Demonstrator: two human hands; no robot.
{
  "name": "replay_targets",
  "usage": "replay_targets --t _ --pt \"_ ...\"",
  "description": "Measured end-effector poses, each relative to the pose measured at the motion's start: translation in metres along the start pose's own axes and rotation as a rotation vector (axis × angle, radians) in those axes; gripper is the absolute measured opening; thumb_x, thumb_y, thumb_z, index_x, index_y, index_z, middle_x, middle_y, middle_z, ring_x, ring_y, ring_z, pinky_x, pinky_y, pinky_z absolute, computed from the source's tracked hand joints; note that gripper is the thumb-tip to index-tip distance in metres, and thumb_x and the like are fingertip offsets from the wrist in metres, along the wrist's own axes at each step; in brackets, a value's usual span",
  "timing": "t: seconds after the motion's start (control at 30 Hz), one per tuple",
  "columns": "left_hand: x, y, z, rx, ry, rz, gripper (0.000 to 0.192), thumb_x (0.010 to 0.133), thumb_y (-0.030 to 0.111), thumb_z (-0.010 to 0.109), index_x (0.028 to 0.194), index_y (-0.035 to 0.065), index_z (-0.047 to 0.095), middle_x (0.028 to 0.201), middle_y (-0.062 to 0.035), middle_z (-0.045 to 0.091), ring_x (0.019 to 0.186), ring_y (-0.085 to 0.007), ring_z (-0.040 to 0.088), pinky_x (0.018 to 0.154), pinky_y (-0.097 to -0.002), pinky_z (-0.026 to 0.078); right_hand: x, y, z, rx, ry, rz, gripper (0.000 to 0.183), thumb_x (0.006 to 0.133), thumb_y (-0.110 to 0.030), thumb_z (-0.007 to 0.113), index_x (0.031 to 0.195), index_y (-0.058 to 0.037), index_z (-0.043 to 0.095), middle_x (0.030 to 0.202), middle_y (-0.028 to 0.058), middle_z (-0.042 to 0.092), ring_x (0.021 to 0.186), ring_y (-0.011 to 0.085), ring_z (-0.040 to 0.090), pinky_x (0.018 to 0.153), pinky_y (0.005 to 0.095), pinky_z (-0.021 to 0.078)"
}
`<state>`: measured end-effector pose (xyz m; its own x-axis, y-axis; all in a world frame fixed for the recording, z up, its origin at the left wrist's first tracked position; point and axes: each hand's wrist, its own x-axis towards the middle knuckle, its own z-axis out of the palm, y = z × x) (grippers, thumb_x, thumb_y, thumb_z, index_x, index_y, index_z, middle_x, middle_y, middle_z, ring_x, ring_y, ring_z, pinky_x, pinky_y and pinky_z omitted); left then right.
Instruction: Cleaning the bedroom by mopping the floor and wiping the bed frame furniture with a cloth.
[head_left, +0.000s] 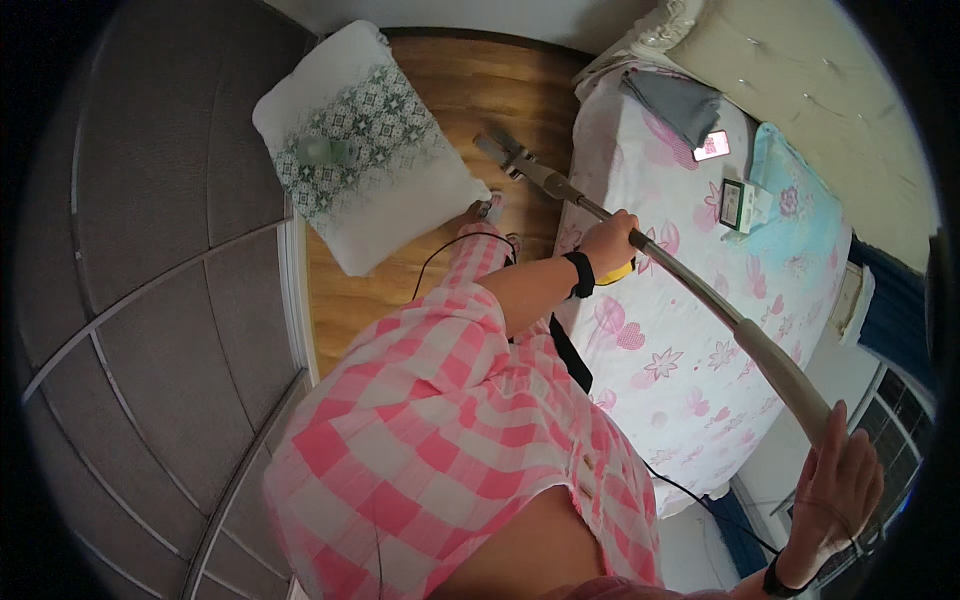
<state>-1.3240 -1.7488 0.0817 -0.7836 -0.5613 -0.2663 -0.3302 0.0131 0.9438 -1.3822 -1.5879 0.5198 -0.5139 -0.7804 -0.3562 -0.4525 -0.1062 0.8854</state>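
My left hand (606, 244) grips the metal pole (690, 285) of a mop partway down its length. The mop's head (508, 154), pale and blurred, is low over the wood floor between the covered table and the bed. At the pole's upper end, a beige handle (780, 379) meets my right hand (834, 484). That hand is spread, its fingers extended and not wrapped around the handle. Black bands circle both wrists, and something yellow (619, 274) shows beside the left one. The handle's very tip is hidden by my right hand.
A patterned cloth covers a table (405, 217) bearing a green translucent item (322, 152). On the floral bed (637, 360) lie a grey cloth (675, 105), lit phone (711, 145), tissue box (735, 205) and light-blue cloth (802, 202). Dark panelled doors (150, 165) line the left. Black cord (442, 247) crosses my leg.
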Motion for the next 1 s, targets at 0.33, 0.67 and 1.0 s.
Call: replay_targets --t 0.33,0.67,1.0 --pt "0.080 0.025 -0.036 0.098 0.135 0.118 0.014 0.075 0.012 0.061 0.088 0.0089 0.057 0.090 -0.0153 0.060 0.086 -0.0370 0.058 0.073 -0.0449 0.046 0.028 -0.005 -0.008 -0.089 0.118 0.161 0.066 0.081 -0.032 0.067 0.138 -0.0282 0.035 0.110 -0.0008 0.058 0.102 0.0129 0.055 0.089 0.0292 0.0455" --pt "0.169 -0.046 -0.121 0.024 0.525 0.120 0.019 0.079 0.020 0.063 0.087 0.0068 0.053 0.089 -0.0154 0.057 0.085 -0.0374 0.056 0.071 -0.0429 0.045 0.180 -0.015 -0.086 -0.224 0.591 -0.082 0.057 0.078 -0.030 0.067 0.131 -0.0212 0.046 0.093 -0.0035 0.060 0.087 0.0095 0.059 0.074 0.0253 0.0502" --pt "0.108 -0.025 -0.105 -0.088 0.622 0.078 0.022 0.083 0.018 0.062 0.087 0.0047 0.045 0.090 -0.0144 0.048 0.083 -0.0388 0.051 0.069 -0.0421 0.042 0.157 0.024 -0.067 -0.215 0.520 -0.232 0.078 0.075 -0.022 0.073 0.141 -0.0198 0.032 0.119 0.0125 0.052 0.104 0.0245 0.056 0.085 0.0345 0.0536"
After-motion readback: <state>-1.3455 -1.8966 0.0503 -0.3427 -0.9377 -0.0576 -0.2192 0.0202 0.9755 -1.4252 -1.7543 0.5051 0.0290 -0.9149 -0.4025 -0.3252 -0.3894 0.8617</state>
